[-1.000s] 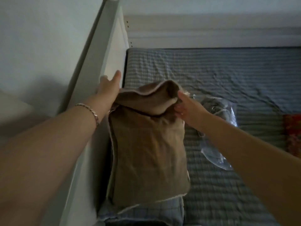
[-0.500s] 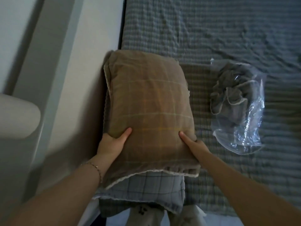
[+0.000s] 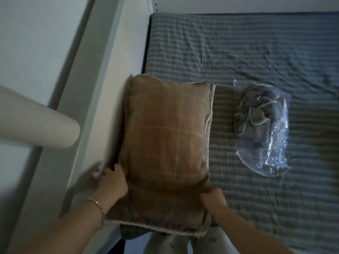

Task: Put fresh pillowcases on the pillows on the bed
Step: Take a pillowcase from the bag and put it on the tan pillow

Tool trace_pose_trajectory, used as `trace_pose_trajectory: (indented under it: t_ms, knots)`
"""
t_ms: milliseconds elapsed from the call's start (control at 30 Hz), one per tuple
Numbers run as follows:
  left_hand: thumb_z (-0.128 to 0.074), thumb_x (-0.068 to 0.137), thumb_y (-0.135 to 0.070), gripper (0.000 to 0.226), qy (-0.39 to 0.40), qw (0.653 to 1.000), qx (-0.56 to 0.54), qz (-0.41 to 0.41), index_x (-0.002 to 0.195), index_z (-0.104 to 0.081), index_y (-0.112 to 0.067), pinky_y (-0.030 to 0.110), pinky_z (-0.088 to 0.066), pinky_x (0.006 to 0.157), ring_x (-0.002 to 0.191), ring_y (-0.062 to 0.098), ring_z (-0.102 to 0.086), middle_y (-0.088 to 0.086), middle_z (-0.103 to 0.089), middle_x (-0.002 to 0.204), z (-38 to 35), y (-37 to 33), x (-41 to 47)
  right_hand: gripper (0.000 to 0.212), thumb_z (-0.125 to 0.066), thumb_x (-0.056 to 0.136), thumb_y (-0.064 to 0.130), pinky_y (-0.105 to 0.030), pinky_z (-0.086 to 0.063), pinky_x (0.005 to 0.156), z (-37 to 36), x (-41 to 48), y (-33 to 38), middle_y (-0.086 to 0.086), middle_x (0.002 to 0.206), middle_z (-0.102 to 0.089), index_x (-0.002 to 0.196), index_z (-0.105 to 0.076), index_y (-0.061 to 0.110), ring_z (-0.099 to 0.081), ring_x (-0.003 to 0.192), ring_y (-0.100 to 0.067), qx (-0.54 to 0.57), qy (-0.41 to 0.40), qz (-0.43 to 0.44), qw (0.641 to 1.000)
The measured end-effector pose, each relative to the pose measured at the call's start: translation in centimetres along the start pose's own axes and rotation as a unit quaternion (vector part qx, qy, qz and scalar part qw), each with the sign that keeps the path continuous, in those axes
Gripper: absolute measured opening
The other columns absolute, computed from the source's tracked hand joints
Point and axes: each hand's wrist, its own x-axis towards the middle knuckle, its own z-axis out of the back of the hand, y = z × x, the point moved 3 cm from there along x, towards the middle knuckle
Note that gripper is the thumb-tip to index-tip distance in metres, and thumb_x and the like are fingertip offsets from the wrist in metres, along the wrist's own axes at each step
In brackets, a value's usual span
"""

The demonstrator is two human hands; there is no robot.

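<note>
The brown plaid pillow (image 3: 165,149) looks light, soft and squashy, its cotton case liable to slide over the filling, so it is best pinched at the near corners by the open hem. It lies lengthwise on the checked bed sheet (image 3: 238,52) against the white bed frame (image 3: 117,88), its near end between the hands: the left hand (image 3: 113,182) closes on the left edge, the right hand (image 3: 213,198) bunches cloth at the right corner

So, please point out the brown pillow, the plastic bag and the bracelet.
brown pillow (image 3: 165,143), head view, middle of its top face.
plastic bag (image 3: 275,158), head view, clear lower part.
bracelet (image 3: 97,205), head view, chain on left wrist.
</note>
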Motion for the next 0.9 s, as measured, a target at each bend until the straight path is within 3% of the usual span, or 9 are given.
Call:
trace_pose_trajectory:
  t_ms: [200, 333, 433, 533, 600, 667, 767, 833, 900]
  knots:
    - [-0.053, 0.09, -0.041, 0.07, -0.12, 0.952, -0.281, -0.032, 0.144, -0.024, -0.008, 0.042, -0.038, 0.101, 0.128, 0.032, -0.039, 0.015, -0.034, 0.144, 1.8, -3.4, 5.6, 0.074, -0.061, 0.083, 0.048, -0.037, -0.046, 0.09, 2.1, 5.0, 4.1, -0.015, 0.132, -0.044, 0.136, -0.035, 0.005, -0.05, 0.115, -0.03, -0.011, -0.115, 0.078, 0.99]
    - [-0.056, 0.077, -0.064, 0.096, -0.145, 0.895, -0.421, -0.019, 0.147, -0.017, -0.011, 0.041, -0.031, 0.105, 0.133, 0.034, -0.033, 0.013, -0.028, 0.149, 7.0, -7.1, 12.6, 0.075, -0.066, 0.074, 0.055, -0.021, -0.05, 0.07, 3.4, 8.6, 13.4, -0.006, 0.127, -0.053, 0.131, -0.04, 0.013, -0.058, 0.093, -0.016, 0.098, -0.072, 0.208, 0.97]
    - [-0.062, 0.065, -0.071, 0.106, -0.109, 0.862, -0.494, 0.03, 0.143, -0.027, -0.009, 0.037, -0.037, 0.098, 0.124, 0.034, -0.044, 0.011, -0.041, 0.141, 8.5, -9.9, 16.7, 0.101, -0.071, 0.065, 0.06, -0.04, -0.043, 0.099, 4.2, 12.2, 18.1, -0.007, 0.135, -0.047, 0.142, -0.028, 0.013, -0.052, 0.115, -0.026, 0.213, -0.053, 0.14, 0.965]
    - [-0.069, 0.07, -0.057, 0.07, -0.187, 0.815, -0.549, 0.008, 0.119, -0.058, -0.008, 0.019, -0.041, 0.071, 0.102, 0.027, -0.059, 0.004, -0.063, 0.109, 9.1, -11.0, 17.3, 0.095, -0.082, 0.055, 0.053, -0.041, -0.048, 0.094, 4.1, 13.1, 20.3, -0.004, 0.123, -0.057, 0.133, -0.043, 0.015, -0.058, 0.106, -0.024, 0.27, -0.021, 0.111, 0.956]
    - [-0.068, 0.079, -0.041, 0.034, -0.316, 0.761, -0.56, -0.084, 0.098, -0.064, -0.013, 0.003, -0.037, 0.058, 0.088, 0.01, -0.061, -0.009, -0.061, 0.086, 10.2, -10.2, 15.0, 0.068, -0.084, 0.057, 0.043, -0.031, -0.054, 0.079, 4.4, 11.9, 20.6, 0.001, 0.107, -0.066, 0.115, -0.056, 0.021, -0.064, 0.09, -0.014, 0.261, -0.078, 0.19, 0.943]
    - [-0.064, 0.085, -0.028, 0.021, -0.431, 0.72, -0.525, -0.14, 0.095, -0.059, -0.011, -0.004, -0.032, 0.066, 0.08, -0.004, -0.054, -0.01, -0.058, 0.086, 11.0, -9.3, 12.6, 0.048, -0.084, 0.057, 0.039, -0.017, -0.052, 0.068, 5.0, 9.9, 20.6, 0.016, 0.093, -0.068, 0.098, -0.058, 0.036, -0.064, 0.08, 0.0, 0.237, -0.127, 0.317, 0.909]
    - [-0.056, 0.088, -0.013, 0.045, -0.416, 0.815, -0.396, -0.077, 0.128, -0.041, 0.003, 0.018, -0.027, 0.099, 0.123, 0.026, -0.04, 0.021, -0.043, 0.131, 10.4, -9.5, 12.4, 0.054, -0.08, 0.067, 0.031, -0.017, -0.047, 0.084, 5.0, 9.1, 20.5, 0.017, 0.105, -0.061, 0.111, -0.05, 0.038, -0.057, 0.097, -0.001, 0.113, -0.144, 0.403, 0.897]
    - [-0.055, 0.087, -0.015, 0.071, -0.369, 0.886, -0.272, -0.065, 0.146, -0.016, -0.005, 0.035, -0.008, 0.113, 0.14, 0.035, -0.009, 0.024, -0.01, 0.151, 9.7, -11.0, 12.8, 0.062, -0.067, 0.081, 0.02, -0.035, -0.038, 0.1, 4.4, 10.5, 20.3, -0.004, 0.129, -0.045, 0.134, -0.035, 0.021, -0.044, 0.118, -0.022, -0.05, -0.214, 0.3, 0.928]
    - [-0.049, 0.089, -0.032, 0.07, -0.381, 0.892, -0.174, -0.169, 0.148, -0.014, -0.014, 0.045, 0.002, 0.113, 0.142, 0.033, 0.001, 0.018, -0.002, 0.155, 9.6, -13.5, 12.8, 0.067, -0.052, 0.088, 0.02, -0.042, -0.019, 0.111, 3.3, 11.3, 21.4, -0.012, 0.147, -0.021, 0.145, -0.017, 0.019, -0.021, 0.134, -0.033, -0.147, -0.267, 0.254, 0.918]
